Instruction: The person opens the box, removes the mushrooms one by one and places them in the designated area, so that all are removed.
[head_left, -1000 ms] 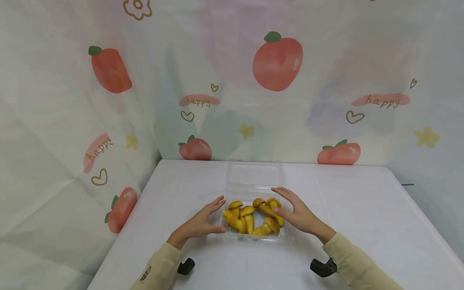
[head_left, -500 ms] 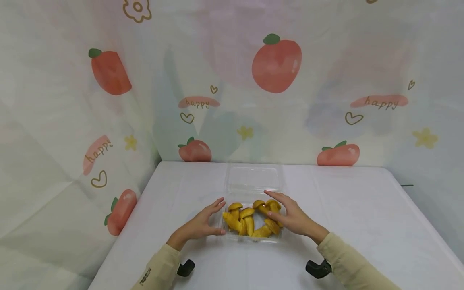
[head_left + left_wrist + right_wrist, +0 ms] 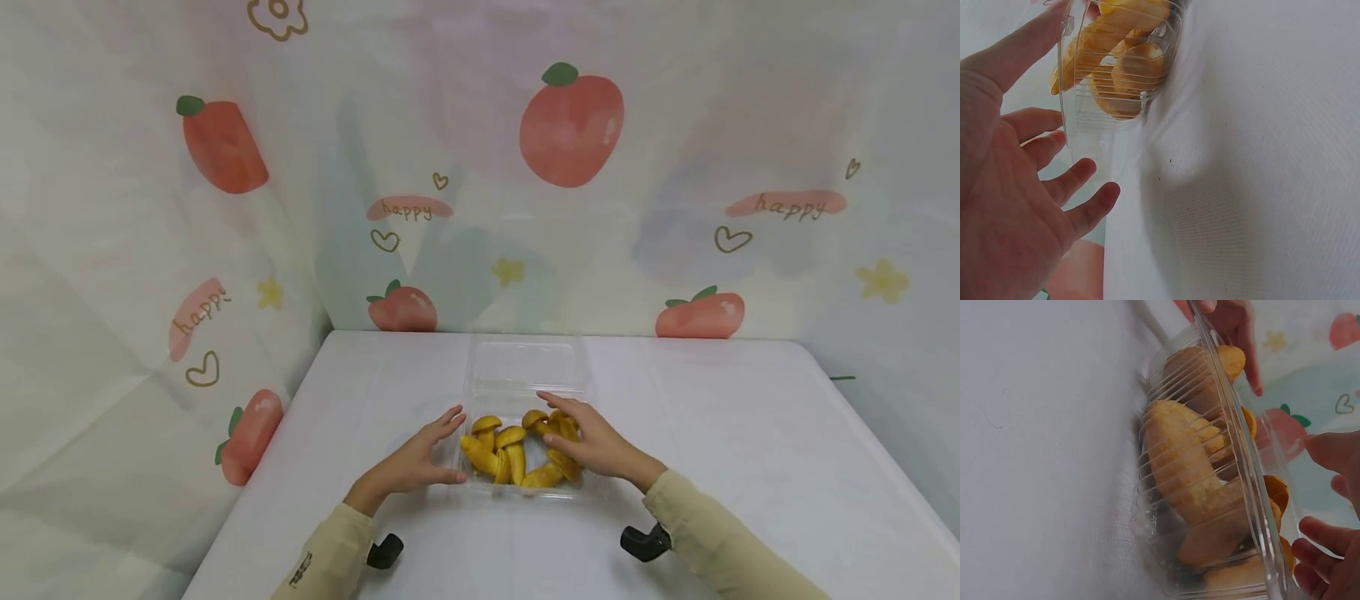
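A clear plastic box holds several yellow mushrooms. Its hinged lid lies folded back behind it. My left hand is at the left end of the box, thumb and fingers spread along the rim, with the fingers fairly straight. Over the right part of the box hovers my right hand, fingers extended and slightly bent, in front of some mushrooms and partly hiding them. The right wrist view shows nothing held by that hand, its fingertips near the box's upper edge.
The box stands on a white-covered table. Behind it hangs a pale backdrop printed with fruit and hearts. A black curved piece shows by the left sleeve, and another black piece by the right sleeve.
My right hand has moved left over the box and covers more of the right-side mushrooms. The left hand and the box stay in place.
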`<state>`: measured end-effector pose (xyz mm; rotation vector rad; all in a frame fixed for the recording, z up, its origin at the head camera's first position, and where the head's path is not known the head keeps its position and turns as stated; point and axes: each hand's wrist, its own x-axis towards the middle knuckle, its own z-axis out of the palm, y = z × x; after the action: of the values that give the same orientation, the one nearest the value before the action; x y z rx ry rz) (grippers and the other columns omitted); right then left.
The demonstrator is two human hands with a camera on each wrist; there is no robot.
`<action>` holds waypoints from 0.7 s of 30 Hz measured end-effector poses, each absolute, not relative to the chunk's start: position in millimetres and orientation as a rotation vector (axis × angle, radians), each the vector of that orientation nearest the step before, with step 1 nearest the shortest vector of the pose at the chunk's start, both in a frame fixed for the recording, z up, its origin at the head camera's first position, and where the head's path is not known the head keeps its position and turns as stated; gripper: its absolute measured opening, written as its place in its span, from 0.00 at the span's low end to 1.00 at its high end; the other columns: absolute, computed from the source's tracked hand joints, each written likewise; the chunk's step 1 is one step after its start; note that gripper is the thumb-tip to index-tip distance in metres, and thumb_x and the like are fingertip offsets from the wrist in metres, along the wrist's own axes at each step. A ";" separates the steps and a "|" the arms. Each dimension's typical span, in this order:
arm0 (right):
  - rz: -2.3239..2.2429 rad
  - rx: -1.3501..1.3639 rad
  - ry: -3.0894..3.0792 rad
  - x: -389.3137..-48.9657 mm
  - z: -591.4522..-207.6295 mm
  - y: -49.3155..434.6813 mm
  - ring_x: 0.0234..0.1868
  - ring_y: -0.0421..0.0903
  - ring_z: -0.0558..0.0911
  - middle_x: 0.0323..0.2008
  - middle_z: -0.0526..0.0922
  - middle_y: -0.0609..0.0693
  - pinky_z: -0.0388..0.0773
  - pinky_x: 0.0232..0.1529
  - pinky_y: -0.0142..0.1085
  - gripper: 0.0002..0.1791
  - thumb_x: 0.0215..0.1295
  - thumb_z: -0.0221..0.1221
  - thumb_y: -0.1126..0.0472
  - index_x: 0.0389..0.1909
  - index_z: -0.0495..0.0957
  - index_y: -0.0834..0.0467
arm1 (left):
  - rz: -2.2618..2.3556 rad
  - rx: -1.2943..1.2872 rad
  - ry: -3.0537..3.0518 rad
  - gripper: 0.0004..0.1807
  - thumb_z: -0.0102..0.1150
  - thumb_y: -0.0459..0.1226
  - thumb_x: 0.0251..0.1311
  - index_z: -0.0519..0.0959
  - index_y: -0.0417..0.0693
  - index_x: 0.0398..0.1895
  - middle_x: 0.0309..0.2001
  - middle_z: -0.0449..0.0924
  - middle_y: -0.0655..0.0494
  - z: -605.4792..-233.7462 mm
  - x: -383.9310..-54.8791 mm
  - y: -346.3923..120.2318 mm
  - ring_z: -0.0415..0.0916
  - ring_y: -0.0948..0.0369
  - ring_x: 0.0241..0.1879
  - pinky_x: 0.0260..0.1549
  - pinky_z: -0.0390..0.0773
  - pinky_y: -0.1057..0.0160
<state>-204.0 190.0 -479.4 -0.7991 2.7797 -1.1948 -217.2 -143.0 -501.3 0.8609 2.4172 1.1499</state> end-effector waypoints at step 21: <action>-0.932 -0.844 2.769 -215.0 -482.3 184.0 0.59 0.57 0.79 0.63 0.77 0.61 0.78 0.60 0.54 0.29 0.72 0.57 0.68 0.73 0.66 0.60 | 1.104 0.879 2.440 0.51 0.72 0.45 0.60 0.53 0.41 0.80 0.83 0.41 0.43 -499.0 -217.2 -142.6 0.43 0.39 0.81 0.73 0.53 0.30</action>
<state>-215.0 184.0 -482.3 -0.8444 2.7686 -0.9315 -217.2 -142.6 -499.0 0.8788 2.4397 1.1039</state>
